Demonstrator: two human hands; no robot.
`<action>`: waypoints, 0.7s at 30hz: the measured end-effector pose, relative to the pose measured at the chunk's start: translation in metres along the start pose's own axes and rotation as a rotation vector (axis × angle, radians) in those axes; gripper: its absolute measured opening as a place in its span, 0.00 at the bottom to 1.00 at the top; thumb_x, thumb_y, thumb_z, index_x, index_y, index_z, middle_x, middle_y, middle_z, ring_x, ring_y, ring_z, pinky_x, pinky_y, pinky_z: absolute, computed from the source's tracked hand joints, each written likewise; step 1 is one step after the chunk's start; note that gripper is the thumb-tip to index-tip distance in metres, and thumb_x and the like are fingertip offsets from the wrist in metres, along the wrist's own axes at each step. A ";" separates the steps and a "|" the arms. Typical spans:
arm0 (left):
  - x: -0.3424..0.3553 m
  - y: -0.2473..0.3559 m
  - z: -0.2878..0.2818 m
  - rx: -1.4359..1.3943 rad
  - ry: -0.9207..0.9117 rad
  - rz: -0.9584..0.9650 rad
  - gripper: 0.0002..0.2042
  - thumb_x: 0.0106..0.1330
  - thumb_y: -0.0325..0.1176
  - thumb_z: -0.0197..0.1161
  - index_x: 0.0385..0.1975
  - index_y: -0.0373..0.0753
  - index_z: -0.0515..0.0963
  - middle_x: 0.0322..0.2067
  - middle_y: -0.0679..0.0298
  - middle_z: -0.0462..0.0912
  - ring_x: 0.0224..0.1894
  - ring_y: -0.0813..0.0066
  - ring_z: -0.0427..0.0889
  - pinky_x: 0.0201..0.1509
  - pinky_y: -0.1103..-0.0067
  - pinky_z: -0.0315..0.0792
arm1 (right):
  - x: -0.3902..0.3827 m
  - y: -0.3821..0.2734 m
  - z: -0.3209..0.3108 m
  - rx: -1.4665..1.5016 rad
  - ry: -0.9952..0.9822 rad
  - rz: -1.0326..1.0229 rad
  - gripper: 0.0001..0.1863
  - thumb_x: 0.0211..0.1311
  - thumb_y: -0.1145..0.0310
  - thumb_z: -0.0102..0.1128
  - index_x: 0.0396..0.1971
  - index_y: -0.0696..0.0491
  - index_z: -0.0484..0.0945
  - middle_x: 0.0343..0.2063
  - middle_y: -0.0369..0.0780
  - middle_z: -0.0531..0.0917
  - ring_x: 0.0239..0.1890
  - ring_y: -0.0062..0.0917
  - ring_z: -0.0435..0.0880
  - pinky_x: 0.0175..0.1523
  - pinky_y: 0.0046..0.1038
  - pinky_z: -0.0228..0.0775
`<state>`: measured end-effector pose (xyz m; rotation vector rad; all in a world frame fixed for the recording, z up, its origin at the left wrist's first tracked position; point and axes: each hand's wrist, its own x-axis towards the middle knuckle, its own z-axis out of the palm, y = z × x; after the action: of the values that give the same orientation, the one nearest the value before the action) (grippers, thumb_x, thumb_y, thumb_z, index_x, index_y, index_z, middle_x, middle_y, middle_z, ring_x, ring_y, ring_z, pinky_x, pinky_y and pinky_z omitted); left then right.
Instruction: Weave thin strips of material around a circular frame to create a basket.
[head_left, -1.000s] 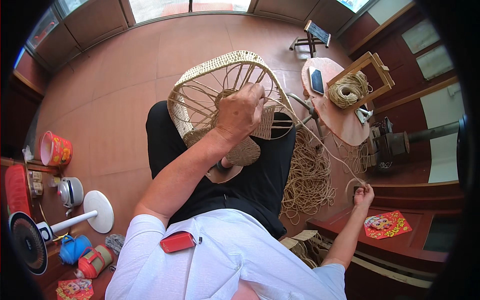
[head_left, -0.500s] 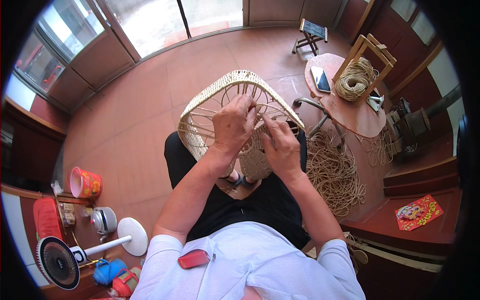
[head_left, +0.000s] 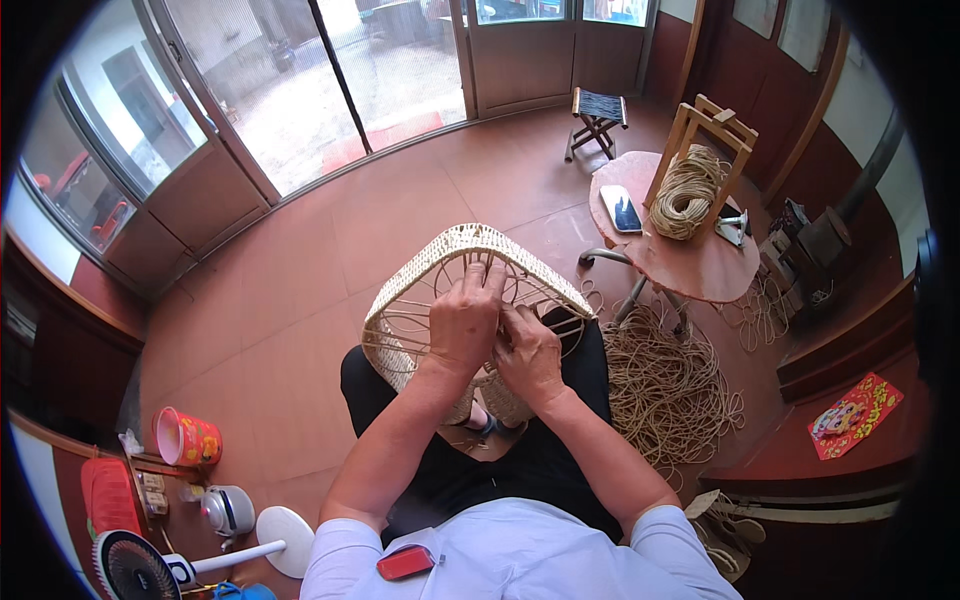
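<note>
Above the person's lap, a part-woven cord basket sits tilted with its mouth toward my camera, its thick woven rim arching away from the body and bare cord spokes crossing the inside. I see both hands working over it. The left hand reaches across the spokes, fingers stretched forward and close together. The right hand is just beside it, fingers bent inward toward the left hand's palm side. From where I watch, the fingertips are partly hidden, so I cannot tell whether either hand is clamped on a cord.

Black trousers show on both sides of the basket. Beside the person's right leg I make out a loose heap of cord on the floor. Beyond it stands a small pinkish table, bearing a smartphone and a wooden frame with a coil of cord between its bars. A folding stool stands past the table; far to the left I see a red floral bucket.
</note>
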<state>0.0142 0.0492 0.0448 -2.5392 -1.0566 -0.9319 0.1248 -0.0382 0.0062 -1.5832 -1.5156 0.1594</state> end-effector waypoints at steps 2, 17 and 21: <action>-0.003 -0.005 0.002 -0.168 -0.092 -0.053 0.19 0.71 0.28 0.66 0.62 0.45 0.80 0.49 0.59 0.88 0.43 0.58 0.92 0.37 0.65 0.85 | 0.001 0.001 0.001 -0.001 0.014 -0.017 0.21 0.66 0.70 0.68 0.59 0.52 0.83 0.40 0.48 0.85 0.41 0.49 0.89 0.45 0.49 0.82; -0.047 -0.041 -0.026 -0.247 0.102 -0.217 0.20 0.75 0.26 0.63 0.65 0.44 0.76 0.43 0.55 0.88 0.37 0.52 0.90 0.38 0.61 0.84 | 0.009 -0.013 0.006 -0.267 0.165 -0.372 0.28 0.63 0.73 0.68 0.65 0.50 0.83 0.59 0.40 0.84 0.64 0.37 0.82 0.71 0.42 0.68; -0.049 -0.080 -0.055 -0.217 0.166 -0.328 0.14 0.80 0.30 0.59 0.62 0.44 0.77 0.37 0.55 0.87 0.33 0.57 0.90 0.36 0.64 0.83 | 0.003 -0.018 0.015 -0.336 0.102 -0.366 0.32 0.64 0.68 0.68 0.70 0.50 0.79 0.66 0.41 0.80 0.70 0.39 0.77 0.73 0.46 0.65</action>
<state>-0.0941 0.0553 0.0535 -2.4385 -1.4145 -1.3855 0.1024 -0.0312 0.0109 -1.5067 -1.7869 -0.3945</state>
